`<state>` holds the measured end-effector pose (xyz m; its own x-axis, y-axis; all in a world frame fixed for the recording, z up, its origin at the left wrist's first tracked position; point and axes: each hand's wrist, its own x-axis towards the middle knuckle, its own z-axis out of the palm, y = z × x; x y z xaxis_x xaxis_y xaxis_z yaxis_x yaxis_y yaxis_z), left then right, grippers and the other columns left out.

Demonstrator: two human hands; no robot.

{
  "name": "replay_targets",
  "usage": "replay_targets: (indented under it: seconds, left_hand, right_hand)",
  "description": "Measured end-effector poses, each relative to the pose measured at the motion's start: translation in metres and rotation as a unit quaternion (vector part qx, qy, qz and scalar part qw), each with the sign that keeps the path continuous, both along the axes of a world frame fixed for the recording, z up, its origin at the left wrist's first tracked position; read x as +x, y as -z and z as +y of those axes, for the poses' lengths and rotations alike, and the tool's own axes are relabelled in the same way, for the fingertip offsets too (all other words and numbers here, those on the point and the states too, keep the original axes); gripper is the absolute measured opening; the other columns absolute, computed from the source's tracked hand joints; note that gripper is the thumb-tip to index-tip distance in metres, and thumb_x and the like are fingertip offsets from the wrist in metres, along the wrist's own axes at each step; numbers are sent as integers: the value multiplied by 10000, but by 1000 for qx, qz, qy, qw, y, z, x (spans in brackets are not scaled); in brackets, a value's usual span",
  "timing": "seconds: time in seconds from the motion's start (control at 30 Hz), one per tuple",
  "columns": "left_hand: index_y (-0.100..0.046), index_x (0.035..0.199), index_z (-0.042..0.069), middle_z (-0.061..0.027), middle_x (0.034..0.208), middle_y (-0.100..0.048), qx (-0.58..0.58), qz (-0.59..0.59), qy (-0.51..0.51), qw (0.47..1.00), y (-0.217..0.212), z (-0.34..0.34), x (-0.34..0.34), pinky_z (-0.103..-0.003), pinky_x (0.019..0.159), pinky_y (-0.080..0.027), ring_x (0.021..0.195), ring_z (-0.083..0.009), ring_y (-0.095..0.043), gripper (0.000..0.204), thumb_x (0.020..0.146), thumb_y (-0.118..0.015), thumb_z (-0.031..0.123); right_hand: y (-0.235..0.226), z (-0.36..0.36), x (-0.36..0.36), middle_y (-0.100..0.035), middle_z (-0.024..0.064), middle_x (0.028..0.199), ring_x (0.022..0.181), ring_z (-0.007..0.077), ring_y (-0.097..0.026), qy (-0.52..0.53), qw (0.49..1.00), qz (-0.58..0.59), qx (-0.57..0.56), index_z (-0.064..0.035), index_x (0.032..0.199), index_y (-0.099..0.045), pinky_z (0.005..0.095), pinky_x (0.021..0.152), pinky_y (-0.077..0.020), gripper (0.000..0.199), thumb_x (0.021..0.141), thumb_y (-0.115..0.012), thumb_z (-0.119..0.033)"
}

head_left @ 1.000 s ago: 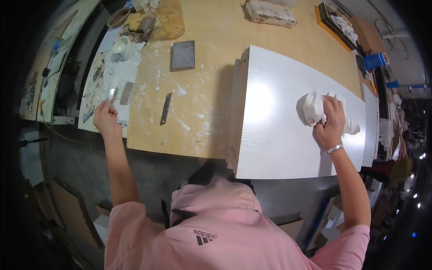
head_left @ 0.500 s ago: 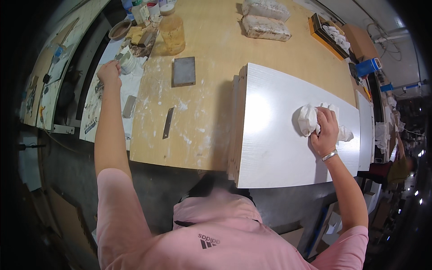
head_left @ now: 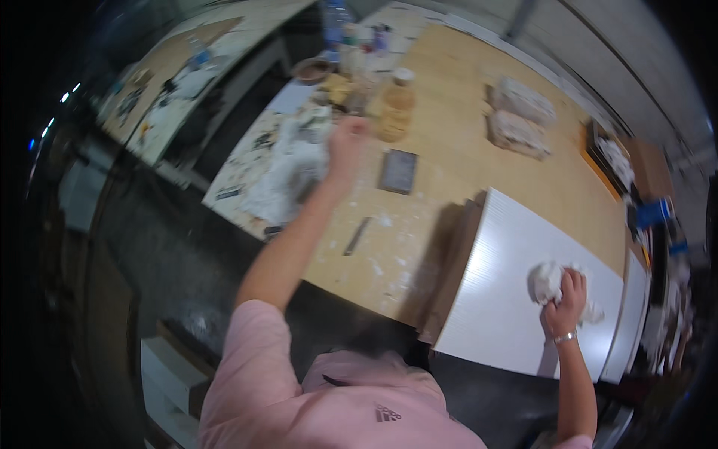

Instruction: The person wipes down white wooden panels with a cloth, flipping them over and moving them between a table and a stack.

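Observation:
My right hand [head_left: 568, 303] is closed on a crumpled white cloth [head_left: 548, 282], which rests on the white panel [head_left: 499, 292]. More of the cloth spreads out past the fingers. My left hand [head_left: 347, 146] is raised over the left side of the wooden worktable, beside a clear bottle [head_left: 396, 108] with a white cap and yellowish contents. Motion smears its fingers, so whether anything is in them cannot be made out. A grey rectangular block [head_left: 398, 171] lies to its right, and a thin dark metal strip [head_left: 357, 236] lies nearer to me.
White-stained paper or cloth [head_left: 280, 176] covers the table's left part. Beyond it stand a brown bowl [head_left: 313, 71], a yellow sponge-like piece [head_left: 338, 88] and several bottles. Two wrapped white bundles [head_left: 520, 133] lie at the back, and a black-and-orange box [head_left: 604, 161] at the far right.
The whole view has swung to the left. My left hand has moved right, from beside a pale cup toward the capped bottle. My right hand keeps its hold on the cloth over the panel.

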<state>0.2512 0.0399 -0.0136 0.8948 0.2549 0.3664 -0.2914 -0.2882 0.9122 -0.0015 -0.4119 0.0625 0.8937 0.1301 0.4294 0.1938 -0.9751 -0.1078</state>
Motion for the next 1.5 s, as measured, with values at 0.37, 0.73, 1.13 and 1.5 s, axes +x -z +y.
replay_targets:
  seconds: [0.37,0.73,1.13,1.5]
  left_hand:
    - [-460,1386,83,-150,1276,-543,155,-170,245,942,-110,-167,-213,-435,888,-524,1064,-331,-616,642,789,-697,87]
    - [-576,1312,155,-119,1188,-571,323,-202,350,856,-64,-158,-254,-418,855,-466,1051,-280,-558,598,729,-702,122]
    - [-627,1220,145,-110,1088,-570,294,-103,274,910,-62,-144,-227,-459,884,-463,1036,-315,-549,507,748,-752,282]
    - [-639,1203,155,-130,1114,-561,229,-34,229,945,-59,-149,-194,-437,870,-480,1070,-320,-573,412,828,-736,294]
  right_hand:
    - [-73,125,35,-556,79,1307,1184,204,-544,-98,552,275,781,-12,1371,-464,347,1001,-424,461,972,-496,-241]
    - [14,-11,61,-396,232,1477,1327,413,-390,-96,986,131,41,21,1360,-487,501,1135,-294,501,907,-524,-188]
    - [10,3,54,-408,251,1456,1321,434,-369,-109,987,111,48,36,1349,-485,512,1125,-298,494,883,-509,-126]
    - [-1,6,51,-405,332,1406,1283,475,-397,-139,984,109,2,64,1352,-504,512,1093,-342,485,928,-550,-166]
